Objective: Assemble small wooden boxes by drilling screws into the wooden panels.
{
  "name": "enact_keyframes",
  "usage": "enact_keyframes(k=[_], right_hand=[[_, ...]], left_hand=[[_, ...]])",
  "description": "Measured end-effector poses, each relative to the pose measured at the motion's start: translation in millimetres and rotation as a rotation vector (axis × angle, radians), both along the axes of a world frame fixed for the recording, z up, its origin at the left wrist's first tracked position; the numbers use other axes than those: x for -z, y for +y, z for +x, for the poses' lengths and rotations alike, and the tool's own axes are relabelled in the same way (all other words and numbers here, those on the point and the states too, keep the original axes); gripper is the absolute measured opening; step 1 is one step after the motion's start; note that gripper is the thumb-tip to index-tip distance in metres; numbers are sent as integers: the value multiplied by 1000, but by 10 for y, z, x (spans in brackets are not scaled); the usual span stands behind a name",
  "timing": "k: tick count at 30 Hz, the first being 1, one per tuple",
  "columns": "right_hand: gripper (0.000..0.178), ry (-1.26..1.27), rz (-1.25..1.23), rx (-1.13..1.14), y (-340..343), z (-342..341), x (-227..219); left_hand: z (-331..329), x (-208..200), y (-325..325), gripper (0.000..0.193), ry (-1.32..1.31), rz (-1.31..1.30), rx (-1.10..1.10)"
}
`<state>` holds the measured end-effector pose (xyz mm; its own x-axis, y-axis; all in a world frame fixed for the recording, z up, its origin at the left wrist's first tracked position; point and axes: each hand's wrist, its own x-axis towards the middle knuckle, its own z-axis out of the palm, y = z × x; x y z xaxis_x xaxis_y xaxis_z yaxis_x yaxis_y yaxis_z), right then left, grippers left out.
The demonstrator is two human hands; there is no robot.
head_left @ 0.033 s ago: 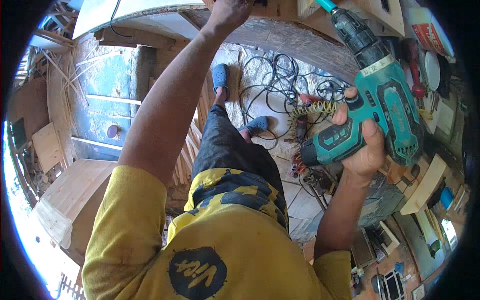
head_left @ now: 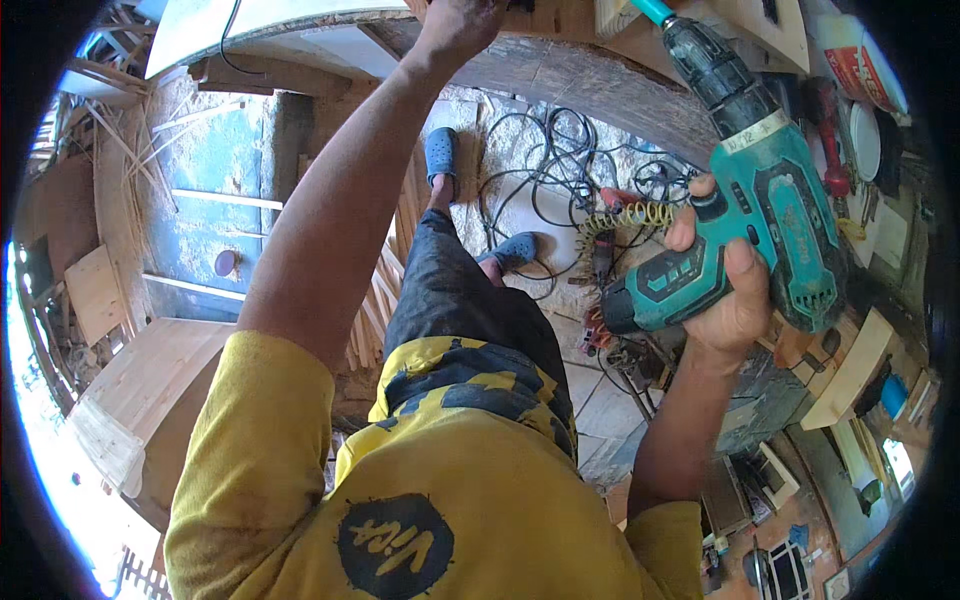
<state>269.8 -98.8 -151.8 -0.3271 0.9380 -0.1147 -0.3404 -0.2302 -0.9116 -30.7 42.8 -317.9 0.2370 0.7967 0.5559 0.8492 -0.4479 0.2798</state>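
Observation:
In my right hand [head_left: 735,305] is a teal and black cordless drill [head_left: 755,215]. My fingers wrap around its handle, with the thumb across it. The drill tilts up to the left, and a bright teal piece [head_left: 655,10] sits at its chuck. Past it, a pale wooden board [head_left: 765,35] lies on the workbench. My left hand [head_left: 462,22] reaches to the bench at the top edge, beside brown wood [head_left: 560,20]. The frame cuts off its fingers, so their grip is hidden.
Black cables [head_left: 545,165] and a coiled yellow hose [head_left: 635,215] tangle on the floor by my feet. A red-handled screwdriver [head_left: 832,170] and a white tub [head_left: 860,60] are at the right. Wood strips [head_left: 375,305] lie by my leg; a wooden panel [head_left: 150,365] stands left.

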Motion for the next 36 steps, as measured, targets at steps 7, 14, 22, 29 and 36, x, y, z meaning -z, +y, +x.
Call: enact_keyframes(k=[7,14,22,29,36], right_hand=[[60,16,-55,69,-53,-7,-8],[63,-33,-53,99,-81,-38,-11],[63,-30,-76,59,-78,-15,-7],[63,-9,-61,67,-97,-30,3],[64,-66,-27,92,-103,-43,5]], left_hand=[[196,-390,-147,26,-661,-350,-80],[-37,17,-19,31,54,-44,-14],[209,-429,-171,34,-685,-353,-83],[196,-458,-166,31,-730,-604,-95],[264,-399,-174,32,-910,-422,-7]])
